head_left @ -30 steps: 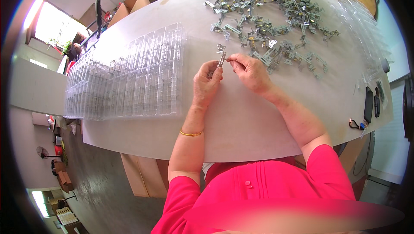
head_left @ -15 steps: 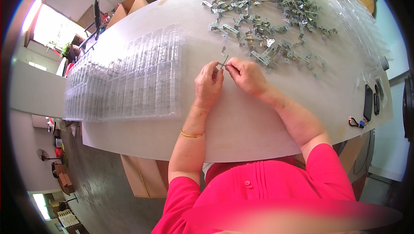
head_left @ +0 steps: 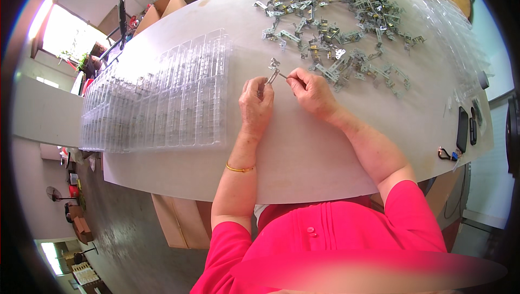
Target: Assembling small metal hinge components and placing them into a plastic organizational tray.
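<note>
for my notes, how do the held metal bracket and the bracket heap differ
The held bracket is in the left hand; the bracket heap lies on the table. The held bracket takes little room; the bracket heap spreads widely. Both look like silvery metal.

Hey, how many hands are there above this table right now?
2. The left hand holds a metal bracket; the right hand, to the right of it, pinches a thin piece. No others are visible.

Blown-out window at upper left, glare on clear trays, fisheye bending, black corners
</note>
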A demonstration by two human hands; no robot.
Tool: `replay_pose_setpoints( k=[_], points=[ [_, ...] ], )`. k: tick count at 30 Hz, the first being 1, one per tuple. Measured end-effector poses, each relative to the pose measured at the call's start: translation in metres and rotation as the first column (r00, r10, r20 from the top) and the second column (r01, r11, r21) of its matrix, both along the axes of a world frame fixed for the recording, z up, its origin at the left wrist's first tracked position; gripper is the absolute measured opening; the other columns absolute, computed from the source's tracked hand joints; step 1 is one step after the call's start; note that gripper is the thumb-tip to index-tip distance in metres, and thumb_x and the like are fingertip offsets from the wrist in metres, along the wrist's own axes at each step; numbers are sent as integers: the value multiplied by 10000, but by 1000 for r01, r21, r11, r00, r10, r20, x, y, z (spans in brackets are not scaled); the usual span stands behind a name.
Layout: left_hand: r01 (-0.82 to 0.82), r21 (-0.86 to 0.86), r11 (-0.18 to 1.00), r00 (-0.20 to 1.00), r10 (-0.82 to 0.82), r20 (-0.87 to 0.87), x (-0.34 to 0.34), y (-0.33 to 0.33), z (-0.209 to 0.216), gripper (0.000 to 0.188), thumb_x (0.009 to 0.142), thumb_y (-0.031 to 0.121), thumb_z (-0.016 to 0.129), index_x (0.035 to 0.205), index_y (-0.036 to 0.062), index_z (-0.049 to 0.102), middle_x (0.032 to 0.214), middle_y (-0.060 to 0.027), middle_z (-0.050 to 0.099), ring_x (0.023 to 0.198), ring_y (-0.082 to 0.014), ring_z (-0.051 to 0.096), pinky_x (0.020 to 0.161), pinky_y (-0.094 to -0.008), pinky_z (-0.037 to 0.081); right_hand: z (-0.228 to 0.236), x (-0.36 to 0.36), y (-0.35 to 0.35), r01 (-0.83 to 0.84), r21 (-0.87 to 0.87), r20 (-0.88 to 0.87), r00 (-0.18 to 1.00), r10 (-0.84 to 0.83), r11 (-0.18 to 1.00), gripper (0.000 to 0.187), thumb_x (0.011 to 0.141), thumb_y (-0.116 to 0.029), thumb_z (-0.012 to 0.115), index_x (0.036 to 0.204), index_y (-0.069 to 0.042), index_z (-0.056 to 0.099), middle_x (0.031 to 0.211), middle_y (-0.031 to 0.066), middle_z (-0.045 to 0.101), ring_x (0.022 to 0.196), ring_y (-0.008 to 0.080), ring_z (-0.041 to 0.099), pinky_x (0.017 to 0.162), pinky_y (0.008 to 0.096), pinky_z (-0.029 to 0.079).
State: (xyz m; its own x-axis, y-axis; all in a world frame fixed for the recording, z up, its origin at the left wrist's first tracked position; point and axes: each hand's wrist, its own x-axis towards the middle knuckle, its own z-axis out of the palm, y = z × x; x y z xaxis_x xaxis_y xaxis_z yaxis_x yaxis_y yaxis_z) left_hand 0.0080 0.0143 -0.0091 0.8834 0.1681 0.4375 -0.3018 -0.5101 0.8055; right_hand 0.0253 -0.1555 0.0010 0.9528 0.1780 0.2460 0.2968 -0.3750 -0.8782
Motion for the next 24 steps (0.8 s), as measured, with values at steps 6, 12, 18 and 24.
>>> replay_pose_setpoints(
  k=[6,12,18,24],
  points=[
    [-33,178,983,999,38,-25,3,7,-8,121,851,84,640,921,-7,678,836,-102,636,728,-187,606,685,-310,504,-11,6,0,-7,107,-62,998,14,994,107,967,-145,610,945,-42,631,668,-1,596,600,73,532,553,258,441],
    [-24,313,950,999,36,-32,0,7,-4,135,817,121,630,843,6,694,775,-100,619,715,-228,593,723,-358,479,-11,7,-2,-16,142,-112,993,32,990,113,977,-160,601,954,-55,634,673,-16,601,591,48,535,542,232,433],
    [-43,379,924,998,57,-27,1,7,-7,139,817,154,642,821,27,699,754,-87,616,748,-243,595,781,-376,449,-11,8,-3,3,159,-114,993,15,987,120,949,-157,616,925,-42,637,684,52,656,606,121,631,582,285,495],
    [-125,402,907,991,96,92,3,5,-11,164,821,175,662,896,31,686,802,-103,633,800,-277,598,810,-407,447,-17,12,-3,-2,202,-117,993,26,979,121,948,-158,613,936,-40,639,694,55,658,626,117,638,584,286,492]
  ],
)
